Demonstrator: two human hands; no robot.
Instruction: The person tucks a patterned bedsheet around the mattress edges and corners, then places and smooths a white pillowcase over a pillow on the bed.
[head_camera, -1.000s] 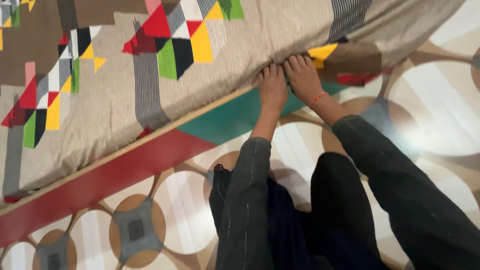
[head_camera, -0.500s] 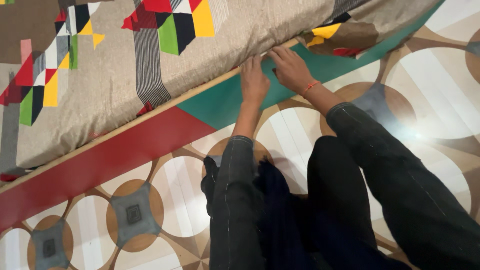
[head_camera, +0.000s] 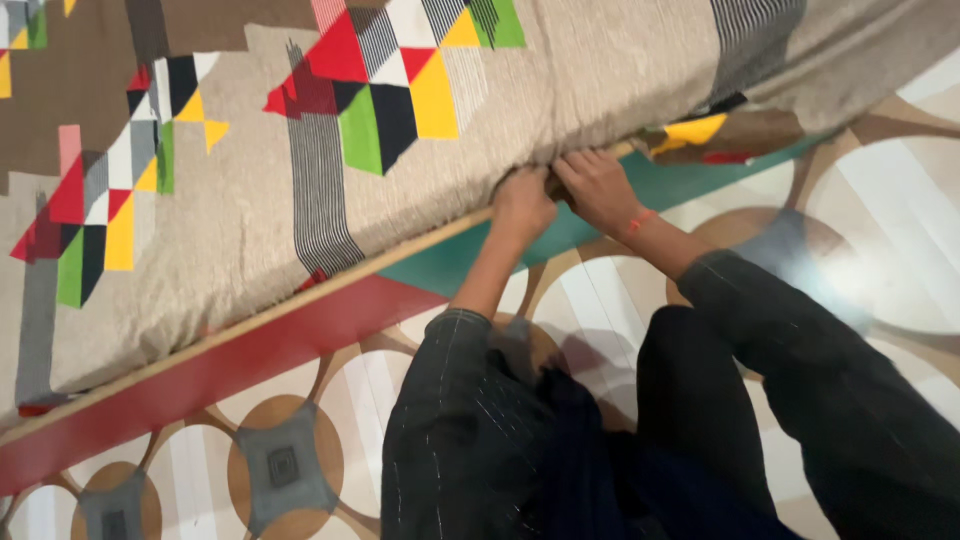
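A beige bedsheet (head_camera: 250, 220) with bright geometric patches covers a mattress that rests on a bed frame (head_camera: 330, 310) painted red and green with a thin wooden top edge. My left hand (head_camera: 522, 205) and my right hand (head_camera: 598, 188) are side by side at the sheet's lower edge, fingers curled and pushed in between mattress and frame. Both grip the sheet's hem there; the fingertips are hidden under the fabric. A loose fold of the sheet (head_camera: 735, 135) hangs over the frame just right of my right hand. A thin orange thread circles my right wrist.
The floor (head_camera: 880, 230) has large cream circles and brown shapes with grey squares. My dark sleeves and dark trousers (head_camera: 690, 420) fill the lower middle and right. The bed runs diagonally from lower left to upper right.
Both hands, flat with fingers stretched along the frame edge earlier, have now curled into the gap under the mattress. The view has shifted slightly, and my arms reach further forward.
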